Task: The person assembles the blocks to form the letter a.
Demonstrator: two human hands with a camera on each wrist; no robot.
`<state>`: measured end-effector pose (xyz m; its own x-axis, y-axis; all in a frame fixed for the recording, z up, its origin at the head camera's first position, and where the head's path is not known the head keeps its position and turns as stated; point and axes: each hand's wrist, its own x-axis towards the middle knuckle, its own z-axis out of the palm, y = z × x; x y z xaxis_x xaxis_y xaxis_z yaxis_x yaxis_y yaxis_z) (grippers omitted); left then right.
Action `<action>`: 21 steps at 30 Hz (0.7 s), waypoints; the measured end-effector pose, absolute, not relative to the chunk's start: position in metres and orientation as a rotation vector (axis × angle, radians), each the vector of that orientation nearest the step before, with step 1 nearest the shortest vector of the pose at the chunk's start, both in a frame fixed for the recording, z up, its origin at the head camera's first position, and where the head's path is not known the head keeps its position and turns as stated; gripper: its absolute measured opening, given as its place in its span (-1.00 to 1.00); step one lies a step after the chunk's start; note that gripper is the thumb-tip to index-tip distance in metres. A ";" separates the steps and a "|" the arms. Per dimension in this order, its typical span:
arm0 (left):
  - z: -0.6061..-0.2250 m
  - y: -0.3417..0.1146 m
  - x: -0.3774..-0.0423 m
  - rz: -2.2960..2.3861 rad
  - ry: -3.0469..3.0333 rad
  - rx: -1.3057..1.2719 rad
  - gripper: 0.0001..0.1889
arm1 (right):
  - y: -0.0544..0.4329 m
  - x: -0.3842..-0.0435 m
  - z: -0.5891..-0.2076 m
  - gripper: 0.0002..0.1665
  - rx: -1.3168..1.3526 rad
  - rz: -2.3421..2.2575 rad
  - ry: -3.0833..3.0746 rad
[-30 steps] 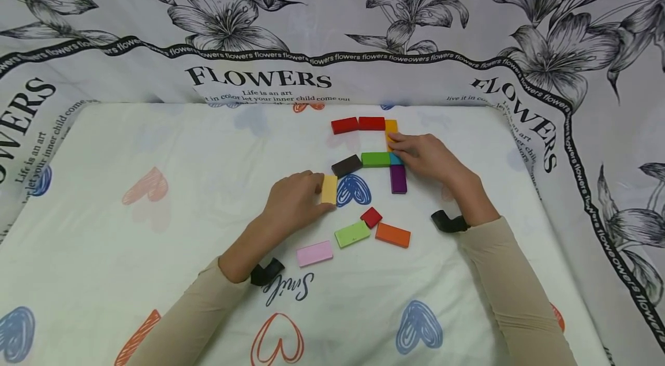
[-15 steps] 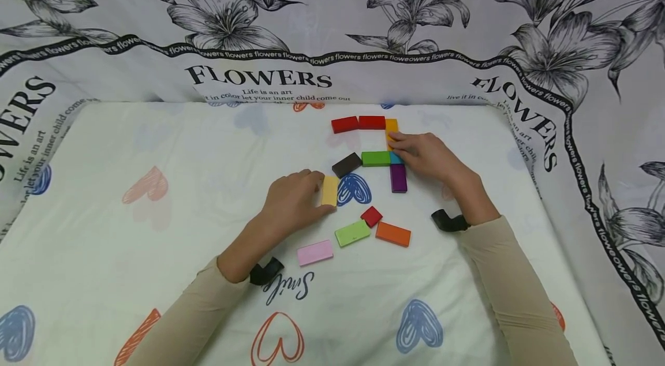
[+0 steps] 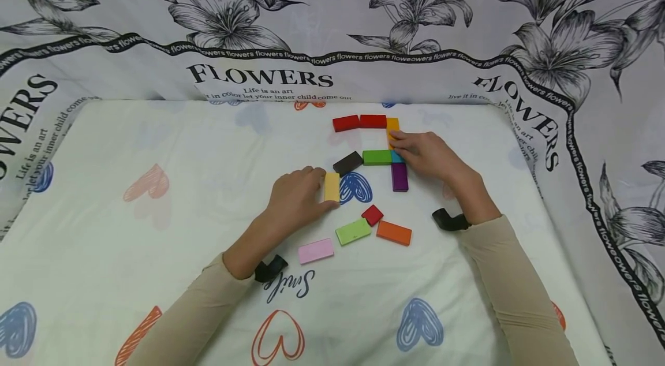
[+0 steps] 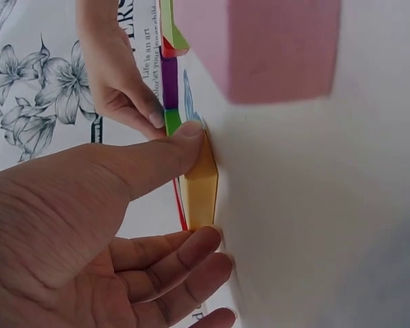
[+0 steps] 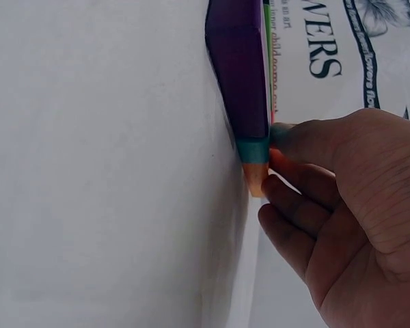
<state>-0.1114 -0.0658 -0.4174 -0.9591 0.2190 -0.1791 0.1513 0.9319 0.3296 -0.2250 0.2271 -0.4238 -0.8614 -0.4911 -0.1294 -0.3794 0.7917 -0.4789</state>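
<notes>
My left hand [image 3: 296, 195] pinches a pale yellow block [image 3: 332, 188] between thumb and fingers, just below and left of a dark brown block [image 3: 347, 163]. In the left wrist view the thumb [image 4: 184, 147] presses one end of that block. My right hand [image 3: 433, 155] has its fingertips on an amber block [image 3: 392, 126]. Its thumb lies beside a small blue block [image 3: 397, 156]. A green block [image 3: 377, 157] and a purple block [image 3: 400, 177] adjoin the blue one. Two red blocks [image 3: 373, 121] run left from the amber block's top.
Nearer the body lie loose blocks: a small red one [image 3: 372, 215], a light green one [image 3: 353, 231], an orange one [image 3: 393, 232] and a pink one [image 3: 316, 251]. A heart-printed cloth [image 3: 208, 141] covers the surface, with a flower-printed sheet [image 3: 322, 8] behind.
The left hand has shifted the pale yellow block very slightly right. My right hand stays in place at the amber block, and the other blocks keep their arrangement.
</notes>
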 end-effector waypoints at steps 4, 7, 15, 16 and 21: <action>-0.417 -0.062 -0.111 0.441 2.883 0.280 -0.23 | 0.228 -0.225 -0.424 -0.52 -0.665 -0.649 2.735; -0.417 -0.059 -0.110 0.433 2.889 0.284 -0.23 | 0.228 -0.225 -0.424 -0.52 -0.664 -0.657 2.737; -0.416 -0.061 -0.104 0.414 2.887 0.332 -0.21 | 0.230 -0.225 -0.427 -0.52 -0.691 -0.704 2.722; -0.417 -0.062 -0.104 0.415 2.887 0.344 -0.23 | 0.230 -0.225 -0.427 -0.52 -0.691 -0.703 2.723; -0.418 -0.064 -0.104 0.432 2.890 0.376 -0.33 | 0.231 -0.225 -0.428 -0.52 -0.684 -0.693 2.730</action>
